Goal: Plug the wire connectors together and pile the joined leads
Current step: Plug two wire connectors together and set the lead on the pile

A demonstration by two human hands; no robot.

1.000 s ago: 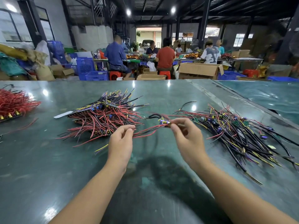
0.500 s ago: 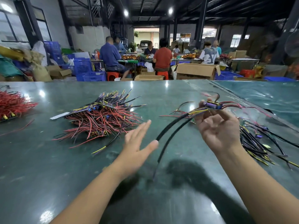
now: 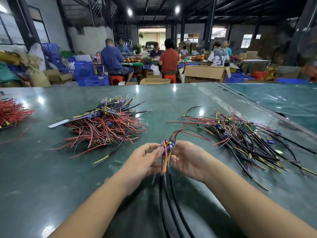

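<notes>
Red wire bundle (image 3: 12, 111) far left of grip, at worktop (image 3: 51, 177) edge. Joined-lead pile (image 3: 104, 124) up-left of grip. Left hand (image 3: 142, 162) pinches connector cluster (image 3: 169, 146) from left; right hand (image 3: 188, 160) cups and holds it from right. Black leads (image 3: 169, 203) hang below grip toward camera. Loose lead heap (image 3: 243, 138) right of grip.

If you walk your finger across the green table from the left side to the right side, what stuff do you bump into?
Red wire bunch → big pile of joined leads → left hand → connector bundle held by both hands → right hand → loose pile of leads.
</notes>
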